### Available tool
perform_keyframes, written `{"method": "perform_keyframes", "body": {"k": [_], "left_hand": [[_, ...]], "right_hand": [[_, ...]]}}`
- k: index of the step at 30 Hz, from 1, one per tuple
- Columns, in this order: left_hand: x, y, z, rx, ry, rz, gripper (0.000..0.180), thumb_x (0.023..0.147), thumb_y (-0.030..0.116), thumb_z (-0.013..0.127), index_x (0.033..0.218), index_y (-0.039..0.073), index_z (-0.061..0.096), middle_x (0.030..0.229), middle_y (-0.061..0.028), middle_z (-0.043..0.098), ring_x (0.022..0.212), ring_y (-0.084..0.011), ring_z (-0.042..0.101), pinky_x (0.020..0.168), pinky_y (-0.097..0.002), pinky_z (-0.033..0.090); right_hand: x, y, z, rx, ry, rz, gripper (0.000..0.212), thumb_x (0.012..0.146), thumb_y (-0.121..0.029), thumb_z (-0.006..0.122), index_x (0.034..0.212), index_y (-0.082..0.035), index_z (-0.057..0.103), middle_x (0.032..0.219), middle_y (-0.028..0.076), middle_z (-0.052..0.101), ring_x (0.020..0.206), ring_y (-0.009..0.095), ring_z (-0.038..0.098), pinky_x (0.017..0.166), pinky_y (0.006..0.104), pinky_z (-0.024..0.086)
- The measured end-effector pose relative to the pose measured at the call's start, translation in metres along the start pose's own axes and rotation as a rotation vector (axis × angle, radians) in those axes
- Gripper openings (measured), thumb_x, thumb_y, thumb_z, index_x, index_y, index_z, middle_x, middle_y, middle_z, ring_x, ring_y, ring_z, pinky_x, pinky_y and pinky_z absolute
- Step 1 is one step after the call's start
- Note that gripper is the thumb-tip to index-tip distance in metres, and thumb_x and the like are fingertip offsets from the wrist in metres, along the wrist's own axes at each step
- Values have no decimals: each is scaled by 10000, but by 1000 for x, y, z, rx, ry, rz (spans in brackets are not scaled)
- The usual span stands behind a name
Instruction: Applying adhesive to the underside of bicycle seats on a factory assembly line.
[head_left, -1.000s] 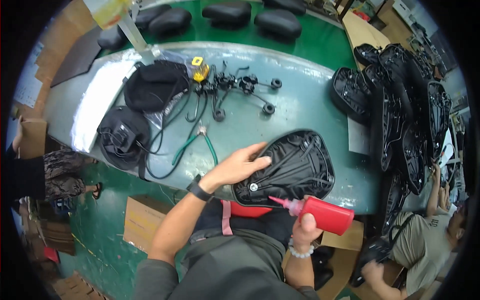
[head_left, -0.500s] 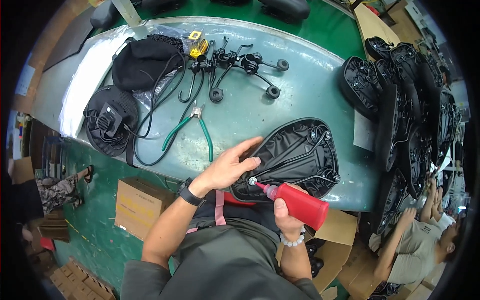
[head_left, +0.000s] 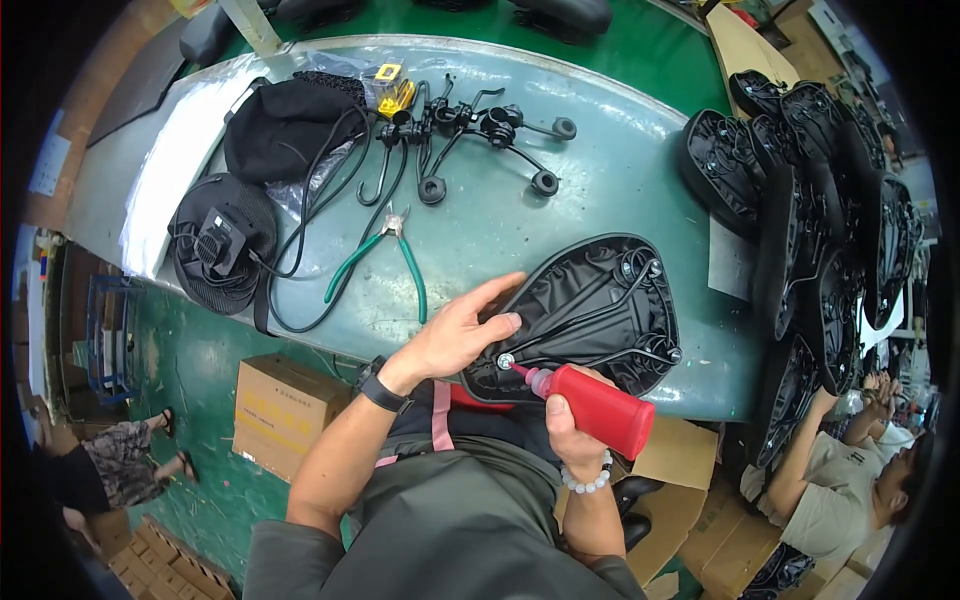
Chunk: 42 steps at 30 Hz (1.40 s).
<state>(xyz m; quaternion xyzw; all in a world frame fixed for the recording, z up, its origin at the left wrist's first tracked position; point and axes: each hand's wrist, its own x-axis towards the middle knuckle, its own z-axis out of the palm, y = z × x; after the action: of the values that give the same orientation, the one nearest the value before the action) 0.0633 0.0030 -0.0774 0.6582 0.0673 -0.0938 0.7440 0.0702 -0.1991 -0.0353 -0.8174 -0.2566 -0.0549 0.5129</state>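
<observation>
Holding a red bottle (head_left: 603, 410), contents hidden, right fingers (head_left: 560, 418) point it leftward.

the left hand (head_left: 455, 338) is clasping, its thumb lying apart from the index finger, while the left forearm (head_left: 335, 462) is slanting inward. the right hand (head_left: 574, 432) is gripping, thumb pointing forward, and its forearm is running nearly straight.

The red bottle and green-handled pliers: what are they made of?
The flattish red squeeze bottle looks plastic: smooth, with soft sheen. The V-shaped, green-handled pliers seem metal at the tip, silvery; the smooth handle covers could be plastic or rubber.
</observation>
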Motion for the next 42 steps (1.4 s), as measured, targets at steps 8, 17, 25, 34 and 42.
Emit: {"method": "perform_keyframes", "body": {"k": [8,17,25,34,42], "left_hand": [[-5,34,-26,52,-46,-60,493,877,82,558,1344,-29,444,1151,-59,609,972,-96,545,858,-231,447],[-31,64,15,1056,246,440,507,814,304,625,1201,-12,535,1318,-231,484,1232,-427,435,1030,-487,343],[-22,40,17,1075,297,474,527,906,483,481,1052,-9,597,1340,-243,467,1226,-417,443,1013,-486,335],[-19,43,22,1062,291,447,521,915,479,465,1010,-15,601,1338,-259,461,1217,-425,449,1010,-477,338],[-22,39,19,1062,294,457,503,913,462,470,1000,-16,602,1338,-259,464,1207,-420,461,1006,-473,345]], "right_hand": [[-22,2,-15,415,291,100,356,753,-286,676,953,6,633,843,131,641,680,231,616,642,350,503],[9,20,-39,686,710,401,305,835,-182,624,1046,29,560,869,128,626,691,223,621,519,313,501],[32,24,-26,554,351,275,143,881,-54,619,993,26,659,910,77,697,798,132,647,707,264,518],[26,40,-18,505,346,282,201,824,-87,697,982,30,656,877,89,704,804,130,669,712,279,535],[-1,33,-44,650,332,360,150,822,-61,681,940,29,666,840,78,684,755,141,648,666,285,520]]}}
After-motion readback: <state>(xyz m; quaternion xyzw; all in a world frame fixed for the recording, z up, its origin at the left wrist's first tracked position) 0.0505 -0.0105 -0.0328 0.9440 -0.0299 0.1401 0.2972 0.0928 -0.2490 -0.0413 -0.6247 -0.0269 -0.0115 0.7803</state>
